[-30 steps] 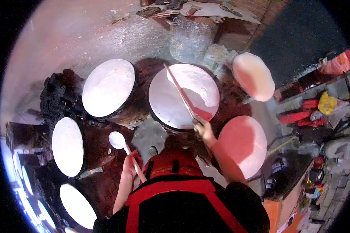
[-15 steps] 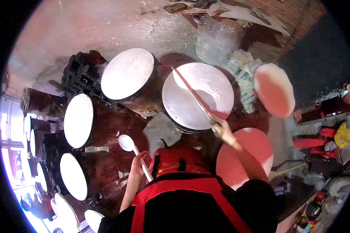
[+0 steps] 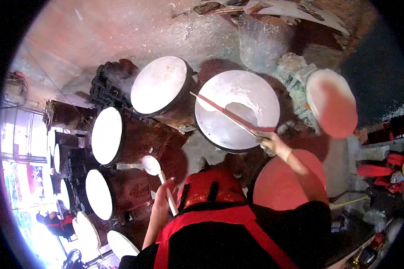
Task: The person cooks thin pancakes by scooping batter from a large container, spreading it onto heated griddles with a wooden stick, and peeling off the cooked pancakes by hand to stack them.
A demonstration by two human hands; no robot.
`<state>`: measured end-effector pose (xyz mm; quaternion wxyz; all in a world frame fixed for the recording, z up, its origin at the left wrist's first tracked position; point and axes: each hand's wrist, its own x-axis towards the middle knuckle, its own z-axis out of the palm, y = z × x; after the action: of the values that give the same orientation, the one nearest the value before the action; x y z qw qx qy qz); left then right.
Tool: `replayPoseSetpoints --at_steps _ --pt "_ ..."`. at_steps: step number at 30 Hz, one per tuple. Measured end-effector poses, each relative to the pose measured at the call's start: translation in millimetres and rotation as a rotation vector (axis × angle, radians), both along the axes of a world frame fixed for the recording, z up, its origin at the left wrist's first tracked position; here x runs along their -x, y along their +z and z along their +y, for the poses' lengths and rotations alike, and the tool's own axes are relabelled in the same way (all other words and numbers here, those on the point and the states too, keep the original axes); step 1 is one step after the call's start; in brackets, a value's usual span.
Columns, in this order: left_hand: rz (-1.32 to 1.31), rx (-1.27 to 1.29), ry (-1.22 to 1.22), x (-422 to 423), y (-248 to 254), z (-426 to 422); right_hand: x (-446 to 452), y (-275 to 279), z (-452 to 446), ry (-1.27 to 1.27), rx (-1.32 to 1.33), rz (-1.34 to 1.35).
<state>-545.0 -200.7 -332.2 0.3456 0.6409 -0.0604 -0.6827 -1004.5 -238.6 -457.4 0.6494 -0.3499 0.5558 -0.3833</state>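
My right hand (image 3: pixel 274 144) is closed around one end of a long, flat wooden spreader (image 3: pixel 224 112). The spreader lies slantwise across a round griddle (image 3: pixel 211 134), its far tip beyond the griddle's left rim. White batter (image 3: pixel 242 85) covers part of that surface, wet and streaked along the top and right, with a greyer patch near the middle. My left hand (image 3: pixel 160 199) grips the pale handle of a ladle (image 3: pixel 151 165) close to my body, left of the griddle. The ladle's round bowl looks white inside.
Pale-topped round griddles stand at upper left (image 3: pixel 159 85) and left (image 3: pixel 107 135). A partly red-looking one (image 3: pixel 332 103) is at right, another (image 3: pixel 289 179) beneath my right arm. Dark stacked pieces (image 3: pixel 112 83) sit by the wall. Another person (image 3: pixel 56 224) is at lower left.
The view has shifted, so the griddles appear further right. The spreader has swung counterclockwise over the batter, its tip lower and further left. My left hand still holds the ladle.
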Motion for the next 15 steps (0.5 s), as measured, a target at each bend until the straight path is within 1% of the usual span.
replayPoseSetpoints --at_steps 1,2,3,5,6,7,8,9,10,11,12,13,15 --pt "0.011 -0.030 0.039 -1 3 9 4 5 1 0.024 -0.045 -0.031" --pt "0.026 -0.055 0.043 -10 -5 15 13 12 -3 -0.001 0.118 0.034" --pt "0.041 -0.081 0.046 -18 -12 22 18 13 -18 0.039 -0.054 0.258" --pt "0.038 -0.074 0.018 -18 -6 26 -3 31 -38 -0.101 -0.026 0.420" --pt "0.038 -0.073 0.003 -15 1 26 -9 -23 -40 -0.232 0.297 0.132" --pt "0.037 -0.072 -0.011 -11 7 26 -6 -51 -32 -0.031 -0.023 0.197" --pt "0.038 -0.056 -0.057 -11 8 22 -12 -51 -13 -0.012 0.033 0.015" --pt "0.041 -0.040 -0.105 -11 11 19 -21 -36 13 0.016 0.089 -0.019" --pt "-0.082 -0.113 -0.024 9 28 11 -31 -20 39 0.044 0.144 -0.056" --pt "-0.095 -0.113 -0.015 12 26 5 -38 5 62 0.079 0.195 0.054" --pt "-0.106 -0.114 -0.008 12 21 -1 -37 16 85 0.040 0.082 -0.044" --pt "-0.118 -0.116 -0.003 10 19 -6 -45 20 97 -0.077 0.104 -0.040" --pt "0.038 -0.109 -0.081 -6 8 -15 -61 28 120 -0.305 0.162 -0.021"
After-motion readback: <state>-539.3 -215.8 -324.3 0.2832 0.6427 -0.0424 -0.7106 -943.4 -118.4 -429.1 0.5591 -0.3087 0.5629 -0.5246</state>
